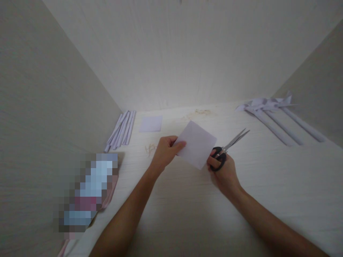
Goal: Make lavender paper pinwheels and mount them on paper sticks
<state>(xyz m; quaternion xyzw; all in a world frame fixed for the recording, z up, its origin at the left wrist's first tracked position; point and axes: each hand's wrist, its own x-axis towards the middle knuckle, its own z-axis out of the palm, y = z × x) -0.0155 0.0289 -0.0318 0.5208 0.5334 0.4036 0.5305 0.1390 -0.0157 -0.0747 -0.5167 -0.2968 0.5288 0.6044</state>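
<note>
Between thumb and fingers, my left hand (pixel 166 151) grips a square sheet of paper (pixel 197 144), pale white and turned cornerwise. Its right corner comes close to my right hand (pixel 226 173), whose fingers are through the black handles of a pair of scissors (pixel 227 148). The scissor blades point up and to the right, away from the paper, and stand slightly apart. Behind my left hand, another square of paper (pixel 150 124) lies flat on the white surface.
Several rolled paper tubes (pixel 123 130) lie at the back left. Paper tubes with leaf-like paper pieces (pixel 268 104) rest at the back right. Small tan rubber bands (pixel 202 112) lie near the back wall (pixel 174 64). A pixelated object (pixel 91 192) leans at the left wall.
</note>
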